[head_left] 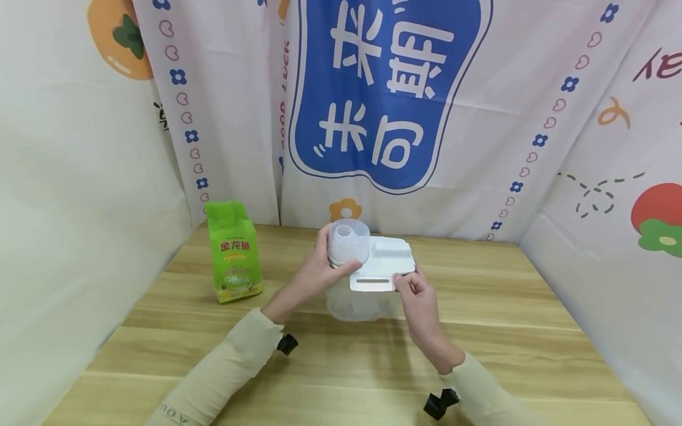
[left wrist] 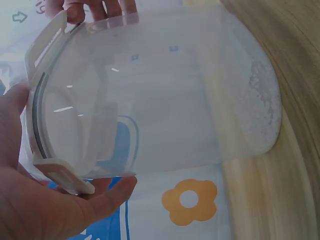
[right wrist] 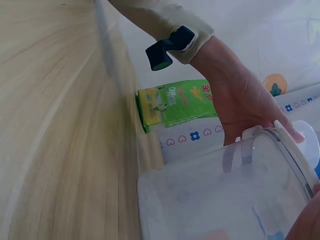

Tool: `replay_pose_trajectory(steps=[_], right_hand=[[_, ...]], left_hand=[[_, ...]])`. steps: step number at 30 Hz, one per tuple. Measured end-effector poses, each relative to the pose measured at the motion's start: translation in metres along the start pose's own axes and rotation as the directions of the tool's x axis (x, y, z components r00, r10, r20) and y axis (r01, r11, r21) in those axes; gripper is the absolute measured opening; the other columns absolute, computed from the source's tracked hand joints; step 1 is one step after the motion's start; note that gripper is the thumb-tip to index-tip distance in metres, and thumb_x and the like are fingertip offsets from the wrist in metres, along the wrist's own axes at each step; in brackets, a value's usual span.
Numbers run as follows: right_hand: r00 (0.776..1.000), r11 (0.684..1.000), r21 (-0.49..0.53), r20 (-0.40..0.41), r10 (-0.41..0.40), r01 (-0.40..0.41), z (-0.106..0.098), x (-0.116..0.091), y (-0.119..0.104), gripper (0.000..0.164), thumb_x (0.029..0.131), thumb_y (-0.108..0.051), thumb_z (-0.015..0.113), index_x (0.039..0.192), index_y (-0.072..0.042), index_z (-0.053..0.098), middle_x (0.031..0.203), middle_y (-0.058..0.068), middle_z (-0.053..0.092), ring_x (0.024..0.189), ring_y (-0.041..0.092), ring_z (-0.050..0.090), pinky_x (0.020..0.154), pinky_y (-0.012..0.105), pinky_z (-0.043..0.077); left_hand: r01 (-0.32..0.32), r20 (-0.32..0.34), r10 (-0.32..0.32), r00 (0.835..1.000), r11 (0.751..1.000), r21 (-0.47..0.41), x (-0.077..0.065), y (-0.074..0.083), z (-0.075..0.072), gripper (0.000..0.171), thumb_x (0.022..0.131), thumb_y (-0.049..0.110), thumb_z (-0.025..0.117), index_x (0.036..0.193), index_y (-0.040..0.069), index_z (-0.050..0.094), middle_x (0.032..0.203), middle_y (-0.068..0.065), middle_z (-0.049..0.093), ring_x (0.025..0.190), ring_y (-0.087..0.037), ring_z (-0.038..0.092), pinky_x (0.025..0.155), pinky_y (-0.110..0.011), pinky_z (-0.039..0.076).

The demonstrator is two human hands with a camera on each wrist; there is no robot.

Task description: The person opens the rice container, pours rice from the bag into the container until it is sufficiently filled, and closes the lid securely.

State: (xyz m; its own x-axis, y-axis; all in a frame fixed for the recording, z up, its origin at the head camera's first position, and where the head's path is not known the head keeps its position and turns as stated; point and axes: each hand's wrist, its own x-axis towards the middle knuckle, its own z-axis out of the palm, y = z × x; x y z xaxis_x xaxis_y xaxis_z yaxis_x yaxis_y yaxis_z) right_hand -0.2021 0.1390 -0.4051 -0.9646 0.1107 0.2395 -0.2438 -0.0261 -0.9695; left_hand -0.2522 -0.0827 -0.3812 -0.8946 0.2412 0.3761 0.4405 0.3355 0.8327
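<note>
A translucent plastic storage container stands upright on the table, with a white lid on top. A clear round cap rises from the lid's left part. My left hand grips the lid's left side, its thumb over the front edge by the cap and its fingers around the far side. Thumb and fingers of my right hand pinch the lid's front right corner, beside a slotted latch. In the left wrist view another latch sticks out from the lid's rim near the left thumb and fingers.
A green packaged bag with red lettering stands at the back left of the wooden table. Printed cloth hangs behind and at both sides. A black wrist mount sits under the left sleeve.
</note>
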Motion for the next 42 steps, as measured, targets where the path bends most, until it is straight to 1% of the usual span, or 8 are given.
replay_pose_trajectory(steps=[6,11,13,17,24,28,33,42], right_hand=[[0.999,0.999,0.019,0.002,0.032,-0.032,-0.009,0.003,-0.005,0.019,0.099,-0.010,0.052,0.082,-0.003,0.046,0.157,0.022,0.030,0.146,0.033,0.029,0.116,0.051,0.033],[0.999,0.998,-0.030,0.002,0.052,-0.052,-0.015,0.011,-0.010,0.012,0.101,-0.012,0.048,0.102,-0.002,0.044,0.146,0.019,0.041,0.119,0.018,0.050,0.104,0.041,0.046],[0.999,0.997,-0.054,0.011,0.050,-0.049,-0.017,0.017,-0.013,0.017,0.102,-0.014,0.046,0.111,-0.001,0.042,0.139,0.017,0.045,0.109,0.013,0.052,0.098,0.033,0.048],[0.998,0.995,-0.091,0.039,0.055,-0.051,-0.021,0.031,-0.018,0.029,0.104,-0.018,0.044,0.125,0.001,0.038,0.128,0.015,0.049,0.105,0.010,0.053,0.089,0.024,0.047],[0.993,0.994,-0.099,0.103,0.061,-0.051,-0.024,0.055,-0.023,0.041,0.105,-0.024,0.043,0.135,0.003,0.033,0.131,0.019,0.047,0.113,0.021,0.052,0.090,0.029,0.051],[0.986,0.991,-0.110,0.141,0.091,-0.076,-0.027,0.065,-0.023,0.041,0.105,-0.026,0.042,0.136,-0.001,0.034,0.134,0.020,0.047,0.121,0.029,0.051,0.096,0.036,0.050],[0.976,0.987,-0.121,0.177,0.126,-0.106,-0.029,0.069,-0.018,0.038,0.105,-0.026,0.042,0.132,0.000,0.039,0.129,0.015,0.052,0.119,0.028,0.053,0.094,0.033,0.052],[0.974,0.991,0.035,0.191,0.124,-0.133,-0.030,0.070,-0.004,0.021,0.105,-0.022,0.044,0.110,-0.001,0.046,0.107,0.001,0.059,0.103,0.015,0.061,0.088,0.025,0.055]], left_hand=[[0.001,0.005,-0.001,1.000,1.000,0.025,0.003,0.004,-0.006,0.094,0.080,0.032,0.082,0.151,0.015,0.022,0.136,-0.012,0.052,0.120,-0.030,0.056,0.097,-0.049,0.052],[0.001,0.019,-0.002,1.000,1.000,0.026,0.008,0.004,-0.009,0.093,0.079,0.030,0.083,0.150,0.012,0.026,0.137,-0.012,0.052,0.120,-0.030,0.056,0.098,-0.049,0.052],[0.012,0.021,-0.013,1.000,0.999,0.033,0.009,0.003,-0.010,0.093,0.079,0.032,0.083,0.150,0.013,0.027,0.136,-0.010,0.053,0.120,-0.029,0.057,0.098,-0.048,0.052],[0.029,0.024,-0.031,0.999,0.997,0.069,0.013,0.002,-0.010,0.093,0.078,0.037,0.083,0.150,0.013,0.029,0.136,-0.009,0.054,0.120,-0.028,0.058,0.098,-0.048,0.052],[0.036,0.084,-0.041,0.996,0.998,0.054,0.019,-0.002,-0.019,0.095,0.080,0.036,0.082,0.152,0.014,0.025,0.143,-0.011,0.049,0.127,-0.030,0.053,0.104,-0.050,0.048],[0.037,0.123,-0.039,0.992,0.999,0.016,0.024,-0.005,-0.026,0.093,0.080,0.034,0.082,0.152,0.018,0.025,0.145,-0.009,0.047,0.132,-0.030,0.049,0.107,-0.051,0.045],[0.055,0.163,-0.054,0.985,0.999,-0.001,0.029,-0.009,-0.033,0.093,0.080,0.037,0.081,0.153,0.022,0.025,0.147,-0.006,0.044,0.135,-0.031,0.045,0.107,-0.053,0.044],[0.034,0.219,-0.028,0.975,0.999,-0.022,0.036,-0.018,-0.041,0.092,0.087,0.031,0.076,0.157,0.022,0.017,0.152,-0.009,0.041,0.139,-0.034,0.041,0.114,-0.056,0.034]])
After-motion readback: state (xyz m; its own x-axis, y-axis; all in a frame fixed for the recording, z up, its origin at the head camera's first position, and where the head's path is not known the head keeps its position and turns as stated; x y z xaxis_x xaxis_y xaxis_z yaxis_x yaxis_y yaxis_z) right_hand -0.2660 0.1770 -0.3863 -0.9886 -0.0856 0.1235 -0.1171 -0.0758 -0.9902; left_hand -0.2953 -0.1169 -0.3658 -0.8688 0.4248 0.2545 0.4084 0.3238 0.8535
